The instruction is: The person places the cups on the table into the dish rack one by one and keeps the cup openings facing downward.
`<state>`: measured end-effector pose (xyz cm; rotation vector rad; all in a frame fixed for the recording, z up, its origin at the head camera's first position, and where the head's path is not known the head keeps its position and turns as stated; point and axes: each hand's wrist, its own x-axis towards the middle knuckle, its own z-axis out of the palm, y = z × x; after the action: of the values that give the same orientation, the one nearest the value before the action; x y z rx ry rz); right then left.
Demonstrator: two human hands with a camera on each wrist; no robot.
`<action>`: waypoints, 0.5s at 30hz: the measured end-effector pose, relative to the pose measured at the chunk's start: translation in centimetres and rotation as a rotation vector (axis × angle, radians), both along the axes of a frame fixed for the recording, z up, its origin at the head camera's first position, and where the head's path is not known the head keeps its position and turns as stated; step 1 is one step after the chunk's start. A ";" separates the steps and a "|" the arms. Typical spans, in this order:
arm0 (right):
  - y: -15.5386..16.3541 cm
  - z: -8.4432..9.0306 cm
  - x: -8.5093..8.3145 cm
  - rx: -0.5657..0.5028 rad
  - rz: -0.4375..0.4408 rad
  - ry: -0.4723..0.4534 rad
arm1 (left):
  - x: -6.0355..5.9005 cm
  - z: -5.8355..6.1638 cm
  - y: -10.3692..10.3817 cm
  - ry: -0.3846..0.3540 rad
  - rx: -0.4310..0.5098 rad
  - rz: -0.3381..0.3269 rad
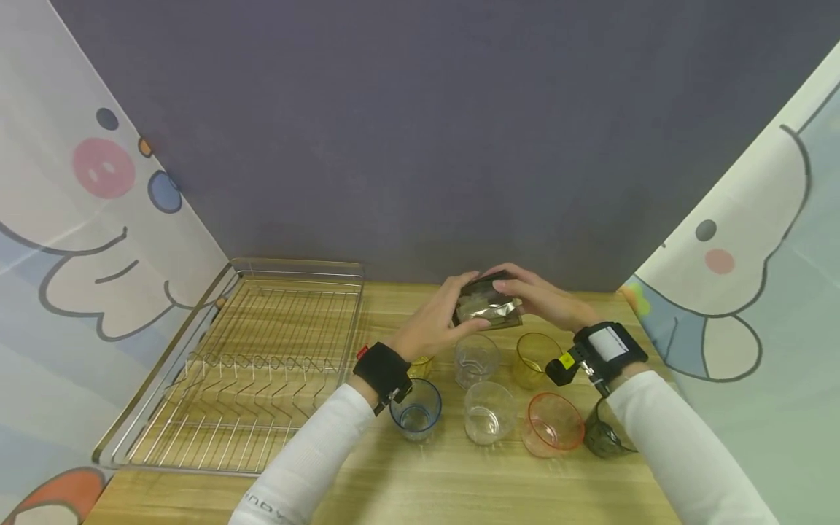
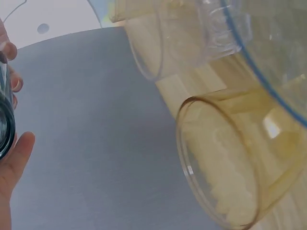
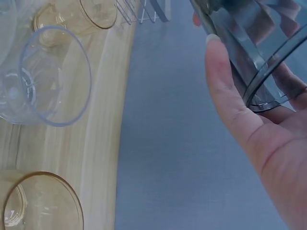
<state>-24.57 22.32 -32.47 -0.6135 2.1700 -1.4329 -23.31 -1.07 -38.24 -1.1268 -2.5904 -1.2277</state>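
Both hands hold one smoky grey glass point(image 1: 487, 302), raised above the back of the table and lying on its side. My left hand point(image 1: 436, 315) grips its left end, thumb along the near side. The right hand point(image 1: 543, 300) grips the other end, with its thumb point(image 3: 221, 72) along the glass wall in the right wrist view. Just below the hands stand a clear glass point(image 1: 475, 362) and a yellow glass point(image 1: 534, 359). Another amber glass point(image 2: 220, 158) is partly hidden under the left wrist in the head view.
Nearer me stand a blue-rimmed glass point(image 1: 415, 410), a clear glass point(image 1: 490, 414), a red-rimmed glass point(image 1: 554, 425) and a dark glass point(image 1: 602, 432) partly behind the right forearm. A wire dish rack point(image 1: 262, 364) covers the table's left side. A grey wall point(image 1: 420, 146) rises behind.
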 end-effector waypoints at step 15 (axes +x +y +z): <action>-2.9 -1.2 0.3 -0.161 -0.066 0.039 | 0.8 -1.2 0.0 -0.286 0.607 0.009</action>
<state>-24.29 19.47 -33.65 -0.6358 2.1376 -1.6553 -22.49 -1.02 -39.40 -0.8561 -2.1104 -2.1002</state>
